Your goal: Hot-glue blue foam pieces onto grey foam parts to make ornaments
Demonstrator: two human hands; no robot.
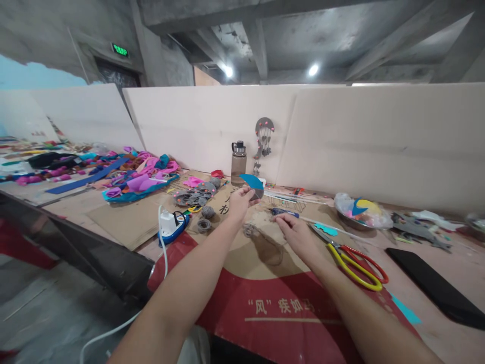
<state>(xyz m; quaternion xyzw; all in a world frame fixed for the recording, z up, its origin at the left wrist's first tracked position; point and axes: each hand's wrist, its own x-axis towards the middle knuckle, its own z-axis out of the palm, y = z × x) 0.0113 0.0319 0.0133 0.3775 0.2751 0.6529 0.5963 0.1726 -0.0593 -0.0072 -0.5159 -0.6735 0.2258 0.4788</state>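
My left hand pinches a blue leaf-shaped felt piece together with a dark grey piece behind the fingers, held up above the cardboard. Lower and to the right, my right hand has its thumb and forefinger pressed together; whatever lies between them is too small to make out. A dark blue tool lies on the table just beyond my right fingertips. Loose grey yarn lies on the cardboard between my hands.
Large scissors with red and yellow handles and a black phone lie at right. A bottle stands at the back. Left are a blue power strip, balls of grey yarn and heaped felt. A bowl holds bagged scraps.
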